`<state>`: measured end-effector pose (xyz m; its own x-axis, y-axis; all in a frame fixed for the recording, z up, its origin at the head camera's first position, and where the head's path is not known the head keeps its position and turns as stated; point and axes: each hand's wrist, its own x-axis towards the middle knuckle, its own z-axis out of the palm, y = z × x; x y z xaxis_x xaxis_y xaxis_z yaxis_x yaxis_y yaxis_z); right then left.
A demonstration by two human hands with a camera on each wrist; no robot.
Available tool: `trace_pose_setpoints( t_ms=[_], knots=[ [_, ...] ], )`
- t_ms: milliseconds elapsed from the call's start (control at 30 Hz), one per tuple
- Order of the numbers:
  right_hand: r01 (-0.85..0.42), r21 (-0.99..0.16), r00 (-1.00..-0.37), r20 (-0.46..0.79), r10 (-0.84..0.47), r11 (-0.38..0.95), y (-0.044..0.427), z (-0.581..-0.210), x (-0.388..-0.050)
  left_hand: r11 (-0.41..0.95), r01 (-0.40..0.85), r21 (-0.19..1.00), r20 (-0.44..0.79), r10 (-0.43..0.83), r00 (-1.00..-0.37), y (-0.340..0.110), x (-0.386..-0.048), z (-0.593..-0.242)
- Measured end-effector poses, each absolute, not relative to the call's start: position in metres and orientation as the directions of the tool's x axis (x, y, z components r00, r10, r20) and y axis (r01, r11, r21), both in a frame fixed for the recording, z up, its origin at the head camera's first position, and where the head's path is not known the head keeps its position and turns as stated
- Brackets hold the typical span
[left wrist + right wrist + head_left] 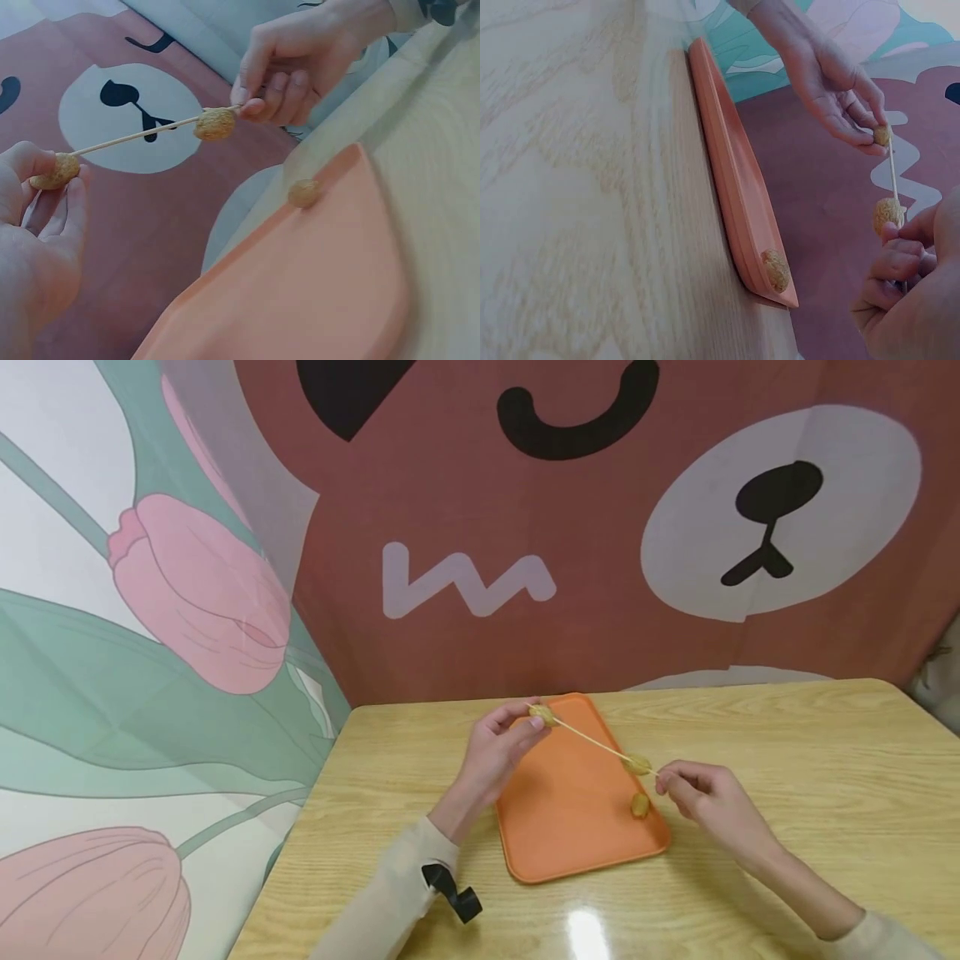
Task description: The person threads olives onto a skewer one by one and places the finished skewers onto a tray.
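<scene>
A thin pale stick [592, 741] slants between the two hands above the orange tray [573, 810]. My left hand [498, 752] pinches a yellow-brown lump [543, 716] at the stick's upper left end. Toward the other end, a second lump [637, 766] is on the stick, and beside it my right hand [716, 802] pinches the stick's tip. In the left wrist view, the left fingers surround their lump [56, 172] and the bare stick [139, 139] shows between the lumps. A third lump [775, 271] lies inside the tray near one end in the right wrist view.
The wooden table [810, 777] extends around the tray. Behind it hangs a cloth [450, 652] with a bear face, and flower-printed cloth [202, 593] is at the left. A black strap [453, 893] dangles from the left sleeve.
</scene>
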<state>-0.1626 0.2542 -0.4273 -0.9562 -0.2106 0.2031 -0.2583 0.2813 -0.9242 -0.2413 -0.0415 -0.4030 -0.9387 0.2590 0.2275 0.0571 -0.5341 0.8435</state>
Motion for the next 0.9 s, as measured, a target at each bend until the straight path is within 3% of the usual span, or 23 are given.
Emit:
trace_pose_setpoints(
  t_ms=[300,567,900],
  knots=[
    [-0.237,-0.928,-0.965,0.19,-0.182,0.288,0.254,-0.422,-0.161,-0.519,0.058,0.853,0.263,0.332,-0.906,-0.034,-0.237,-0.411],
    [-0.268,-0.918,-0.959,0.225,-0.173,0.292,0.254,-0.42,-0.158,-0.51,0.014,0.86,0.215,0.338,-0.916,-0.026,-0.234,-0.415],
    [-0.348,-0.845,-0.937,0.321,-0.136,0.406,0.25,-0.422,-0.156,-0.525,-0.044,0.85,0.156,0.331,-0.93,-0.019,-0.227,-0.42]
  ],
)
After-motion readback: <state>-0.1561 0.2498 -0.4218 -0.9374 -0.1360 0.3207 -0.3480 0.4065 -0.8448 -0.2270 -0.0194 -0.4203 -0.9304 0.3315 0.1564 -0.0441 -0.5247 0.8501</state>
